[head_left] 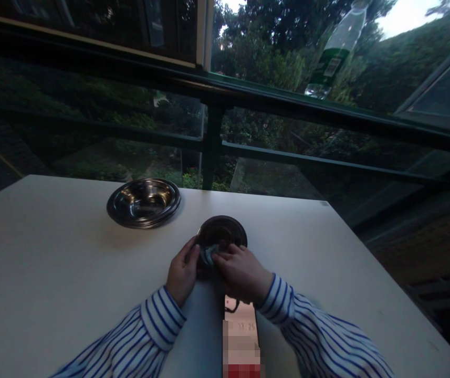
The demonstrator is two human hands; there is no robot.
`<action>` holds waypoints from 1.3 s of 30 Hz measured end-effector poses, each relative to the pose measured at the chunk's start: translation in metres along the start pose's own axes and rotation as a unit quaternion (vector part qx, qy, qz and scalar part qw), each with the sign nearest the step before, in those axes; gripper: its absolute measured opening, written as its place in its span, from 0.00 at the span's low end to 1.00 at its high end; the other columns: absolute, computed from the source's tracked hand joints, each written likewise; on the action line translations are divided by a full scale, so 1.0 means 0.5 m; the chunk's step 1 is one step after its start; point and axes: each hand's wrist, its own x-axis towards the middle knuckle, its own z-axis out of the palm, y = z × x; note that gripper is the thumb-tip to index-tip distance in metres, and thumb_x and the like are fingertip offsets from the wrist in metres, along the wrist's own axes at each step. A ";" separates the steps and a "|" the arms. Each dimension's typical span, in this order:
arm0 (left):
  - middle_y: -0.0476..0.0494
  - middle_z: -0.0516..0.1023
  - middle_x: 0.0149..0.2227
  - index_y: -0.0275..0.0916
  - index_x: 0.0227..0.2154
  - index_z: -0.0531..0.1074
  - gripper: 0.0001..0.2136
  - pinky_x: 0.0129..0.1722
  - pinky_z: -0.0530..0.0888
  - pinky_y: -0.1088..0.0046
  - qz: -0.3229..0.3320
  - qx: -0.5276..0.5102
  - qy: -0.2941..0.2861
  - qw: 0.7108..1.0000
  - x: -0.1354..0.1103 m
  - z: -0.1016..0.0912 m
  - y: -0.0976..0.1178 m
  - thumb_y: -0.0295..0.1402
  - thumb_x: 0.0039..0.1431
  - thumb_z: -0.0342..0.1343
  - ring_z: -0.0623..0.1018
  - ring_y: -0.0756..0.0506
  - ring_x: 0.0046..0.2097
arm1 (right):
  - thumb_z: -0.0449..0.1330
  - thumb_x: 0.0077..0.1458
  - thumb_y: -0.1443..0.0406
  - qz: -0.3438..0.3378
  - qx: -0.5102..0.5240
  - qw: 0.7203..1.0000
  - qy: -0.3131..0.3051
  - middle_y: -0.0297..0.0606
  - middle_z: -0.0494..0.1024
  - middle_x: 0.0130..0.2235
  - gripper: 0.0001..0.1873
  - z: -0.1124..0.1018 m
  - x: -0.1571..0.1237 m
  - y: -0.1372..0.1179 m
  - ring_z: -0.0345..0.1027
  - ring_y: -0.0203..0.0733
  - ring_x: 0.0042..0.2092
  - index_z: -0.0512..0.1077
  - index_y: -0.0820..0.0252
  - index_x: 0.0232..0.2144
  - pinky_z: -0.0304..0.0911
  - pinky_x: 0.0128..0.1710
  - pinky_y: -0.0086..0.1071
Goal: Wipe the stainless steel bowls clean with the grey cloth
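A dark, shiny round metal bowl (223,224) is held tilted above the white table in front of me. At its left rim is my left hand (183,270), closed with the thumb on the near side and the fingers partly hidden behind. My right hand (243,270) reaches into the bowl, its fingers closed on a small, crumpled, pale bluish cloth or tissue (208,254) pressed against the inside. The lower part of the bowl is hidden by the right hand.
A stack of shiny metal bowls (144,203) stands toward the back left of the white table (71,278). A lit phone (241,320) lies below my right hand. Beyond the far edge are a dark green railing (212,142) and a plastic bottle (333,58) with a green label.
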 end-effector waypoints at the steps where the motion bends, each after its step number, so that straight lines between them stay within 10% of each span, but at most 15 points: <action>1: 0.39 0.72 0.48 0.33 0.45 0.68 0.20 0.51 0.64 0.63 0.004 0.003 0.000 1.000 -0.001 0.001 0.000 0.39 0.51 0.49 0.70 0.43 0.49 | 0.53 0.48 0.66 -0.006 0.010 1.000 -0.002 0.44 0.73 0.37 0.12 0.000 -0.001 0.002 0.60 0.47 0.40 0.64 0.62 0.38 0.55 0.35 0.36; 8: 0.40 0.71 0.49 0.34 0.46 0.68 0.20 0.54 0.60 0.66 0.031 -0.004 -0.016 0.999 0.003 -0.001 -0.003 0.40 0.52 0.49 0.68 0.44 0.52 | 0.42 0.58 0.67 -0.024 0.112 0.990 0.084 0.41 0.72 0.38 0.10 0.020 0.046 -0.015 0.61 0.37 0.35 0.61 0.64 0.39 0.53 0.39 0.31; 29: 0.39 0.73 0.46 0.34 0.44 0.68 0.19 0.50 0.65 0.64 0.016 0.009 0.012 1.000 -0.003 0.000 -0.001 0.39 0.52 0.49 0.71 0.43 0.48 | 0.51 0.48 0.67 -0.012 -0.012 1.000 0.002 0.48 0.70 0.43 0.22 0.002 -0.004 -0.007 0.55 0.53 0.48 0.60 0.65 0.47 0.57 0.38 0.42; 39: 0.36 0.72 0.47 0.30 0.44 0.68 0.21 0.52 0.62 0.64 0.014 0.041 0.028 0.999 -0.001 -0.007 0.004 0.40 0.51 0.48 0.69 0.42 0.50 | 0.49 0.52 0.66 -0.022 0.011 1.000 0.015 0.46 0.71 0.42 0.17 0.008 0.030 -0.024 0.60 0.44 0.40 0.60 0.66 0.45 0.57 0.37 0.37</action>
